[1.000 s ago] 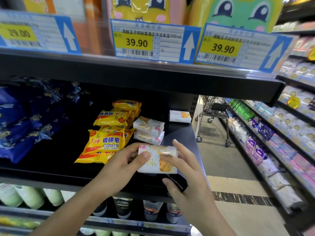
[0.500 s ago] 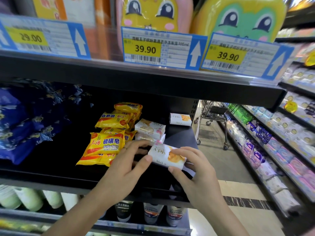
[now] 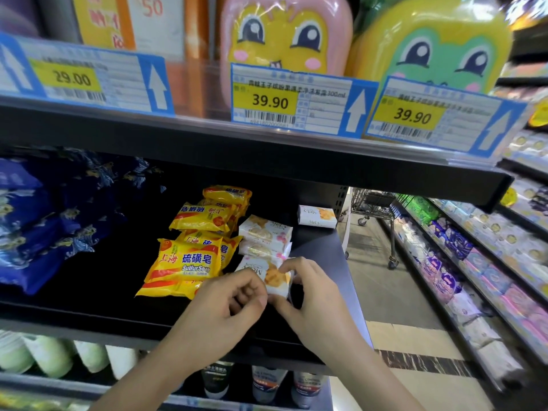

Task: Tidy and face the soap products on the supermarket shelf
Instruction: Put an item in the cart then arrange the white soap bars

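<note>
A white soap box (image 3: 274, 277) with an orange flower print lies on the black shelf (image 3: 98, 307), just right of the yellow sulfur soap packs (image 3: 185, 259). My left hand (image 3: 225, 307) pinches its near left corner with curled fingers. My right hand (image 3: 308, 289) grips its right end. Behind it two more white soap boxes (image 3: 265, 234) are stacked. Another white box (image 3: 316, 215) lies alone at the back right of the shelf.
Blue packets (image 3: 38, 221) fill the shelf's left side. Price tags (image 3: 292, 103) line the shelf above, under cartoon-faced bottles (image 3: 284, 37). Bottles (image 3: 267, 384) stand on the shelf below. A shopping trolley (image 3: 375, 209) stands in the aisle at right.
Both hands have moved the white soap box forward and down onto the shelf beside the yellow packs. My left fingers have curled in at its corner.
</note>
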`<action>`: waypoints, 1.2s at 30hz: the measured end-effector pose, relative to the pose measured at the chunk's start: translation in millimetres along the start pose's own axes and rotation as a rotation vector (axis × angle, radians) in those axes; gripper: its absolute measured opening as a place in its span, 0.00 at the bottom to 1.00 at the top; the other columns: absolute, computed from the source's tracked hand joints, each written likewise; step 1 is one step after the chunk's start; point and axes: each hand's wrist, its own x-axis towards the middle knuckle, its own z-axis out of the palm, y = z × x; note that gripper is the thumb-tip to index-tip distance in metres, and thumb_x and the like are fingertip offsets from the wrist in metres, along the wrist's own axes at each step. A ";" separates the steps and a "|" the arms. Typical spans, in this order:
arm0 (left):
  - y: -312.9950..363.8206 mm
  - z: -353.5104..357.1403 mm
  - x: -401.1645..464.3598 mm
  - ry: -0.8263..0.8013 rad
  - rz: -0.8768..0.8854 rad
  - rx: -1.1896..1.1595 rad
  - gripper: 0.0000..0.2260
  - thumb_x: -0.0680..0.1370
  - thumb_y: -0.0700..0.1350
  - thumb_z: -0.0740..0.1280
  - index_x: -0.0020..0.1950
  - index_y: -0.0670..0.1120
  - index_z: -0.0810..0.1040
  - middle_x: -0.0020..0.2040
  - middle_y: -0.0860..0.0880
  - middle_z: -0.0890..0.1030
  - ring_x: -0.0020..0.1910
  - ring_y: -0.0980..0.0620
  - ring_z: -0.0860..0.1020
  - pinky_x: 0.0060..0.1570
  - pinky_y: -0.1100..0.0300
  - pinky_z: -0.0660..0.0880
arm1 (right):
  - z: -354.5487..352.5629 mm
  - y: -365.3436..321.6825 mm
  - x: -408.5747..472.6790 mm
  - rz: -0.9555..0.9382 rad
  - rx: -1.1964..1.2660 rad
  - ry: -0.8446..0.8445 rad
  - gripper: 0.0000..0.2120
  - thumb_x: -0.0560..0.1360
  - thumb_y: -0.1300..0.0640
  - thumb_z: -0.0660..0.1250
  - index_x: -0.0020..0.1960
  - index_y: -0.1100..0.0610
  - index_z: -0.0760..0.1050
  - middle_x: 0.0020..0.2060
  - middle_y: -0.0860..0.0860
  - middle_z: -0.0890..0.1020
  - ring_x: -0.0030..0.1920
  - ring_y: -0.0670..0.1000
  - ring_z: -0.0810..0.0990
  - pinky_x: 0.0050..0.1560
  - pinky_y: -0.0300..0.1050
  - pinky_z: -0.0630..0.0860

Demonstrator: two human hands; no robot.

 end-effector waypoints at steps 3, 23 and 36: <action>-1.9 -0.3 0.6 -0.013 0.002 0.007 0.03 0.77 0.47 0.68 0.48 0.53 0.81 0.41 0.52 0.81 0.40 0.51 0.79 0.41 0.50 0.79 | -5.1 5.0 0.1 -0.047 0.045 0.006 0.16 0.74 0.42 0.74 0.59 0.38 0.74 0.62 0.33 0.74 0.60 0.38 0.77 0.55 0.33 0.75; -0.5 -1.7 5.0 0.019 -0.084 -0.064 0.04 0.77 0.45 0.67 0.45 0.53 0.81 0.40 0.53 0.81 0.41 0.46 0.81 0.44 0.42 0.81 | -43.1 82.3 182.1 0.334 -0.547 -0.287 0.32 0.78 0.51 0.68 0.80 0.49 0.63 0.74 0.59 0.67 0.73 0.63 0.67 0.72 0.52 0.68; -6.9 -0.9 6.8 0.012 -0.075 -0.051 0.04 0.76 0.48 0.67 0.46 0.54 0.81 0.40 0.53 0.81 0.40 0.49 0.81 0.41 0.46 0.82 | -42.8 75.6 167.2 0.465 -0.406 -0.294 0.34 0.69 0.43 0.78 0.71 0.48 0.68 0.55 0.54 0.72 0.61 0.58 0.71 0.53 0.47 0.72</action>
